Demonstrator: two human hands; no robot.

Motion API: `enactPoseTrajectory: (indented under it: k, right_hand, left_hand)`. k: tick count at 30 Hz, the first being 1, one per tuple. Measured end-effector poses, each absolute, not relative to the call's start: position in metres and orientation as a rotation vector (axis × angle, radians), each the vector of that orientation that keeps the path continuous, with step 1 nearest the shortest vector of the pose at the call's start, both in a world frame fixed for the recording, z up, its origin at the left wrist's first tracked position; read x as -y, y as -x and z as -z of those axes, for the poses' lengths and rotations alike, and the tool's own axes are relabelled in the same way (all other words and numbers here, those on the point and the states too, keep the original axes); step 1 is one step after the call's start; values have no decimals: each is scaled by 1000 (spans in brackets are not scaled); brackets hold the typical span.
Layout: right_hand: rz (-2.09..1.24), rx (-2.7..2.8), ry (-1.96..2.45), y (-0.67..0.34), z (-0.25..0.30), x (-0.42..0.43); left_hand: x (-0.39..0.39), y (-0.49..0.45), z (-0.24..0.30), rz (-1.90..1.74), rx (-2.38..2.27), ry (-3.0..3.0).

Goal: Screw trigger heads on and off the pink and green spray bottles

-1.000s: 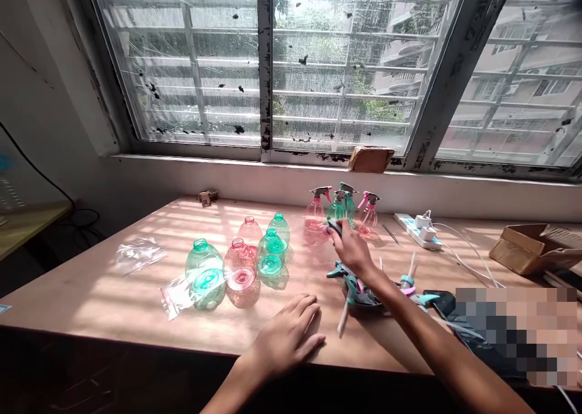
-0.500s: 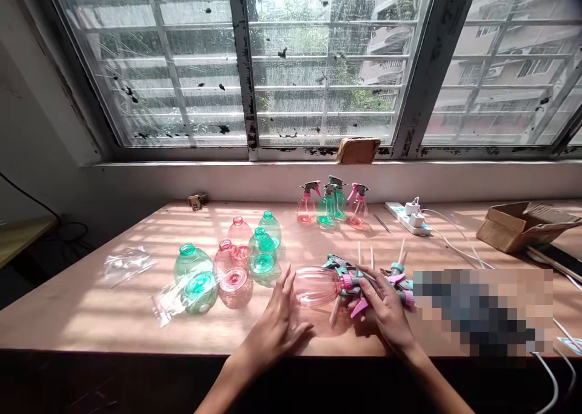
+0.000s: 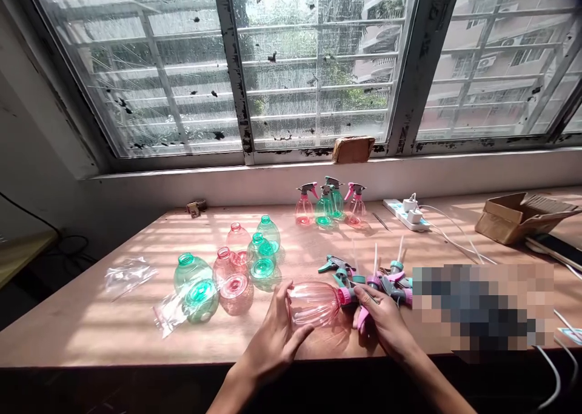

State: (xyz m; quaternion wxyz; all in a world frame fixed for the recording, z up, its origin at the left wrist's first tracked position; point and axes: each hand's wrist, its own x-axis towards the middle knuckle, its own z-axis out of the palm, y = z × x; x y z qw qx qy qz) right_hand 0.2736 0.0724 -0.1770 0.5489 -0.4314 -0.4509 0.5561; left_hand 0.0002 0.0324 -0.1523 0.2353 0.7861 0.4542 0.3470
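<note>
A clear pink spray bottle (image 3: 315,303) lies on its side near the front edge of the wooden table (image 3: 91,317). My left hand (image 3: 274,335) cups its base, fingers curled round it. My right hand (image 3: 382,318) grips the pink and grey trigger head (image 3: 359,305) at the bottle's neck. Just behind my right hand lies a heap of loose trigger heads (image 3: 368,273) in green and pink with white tubes.
Several capless green and pink bottles (image 3: 227,268) stand at centre left, beside plastic bags (image 3: 130,274). Several bottles with trigger heads on them (image 3: 330,205) stand near the window sill. A power strip (image 3: 407,214) with cables and a cardboard box (image 3: 513,217) are at the right.
My right hand came back from the far bottles with a pink one, now lying on its side at the front. My left hand moved onto its base and curled round it.
</note>
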Motion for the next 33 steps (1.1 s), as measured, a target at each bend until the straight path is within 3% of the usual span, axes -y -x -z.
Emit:
enactPoseTrajectory:
  k: [12,23,33]
  right_hand:
    - [-1286,1027,946,-279,176,-63]
    - [-1240,1139,789,-268,169,-48]
    - [-1340,1015,951,-271,171,-64]
  left_hand:
    - [-29,-1,155,-927,-1162,-2316]
    - [-38,-2,146,-1094,-1133,-1639]
    - [-35,-1,146,-1132,-1066,-1896]
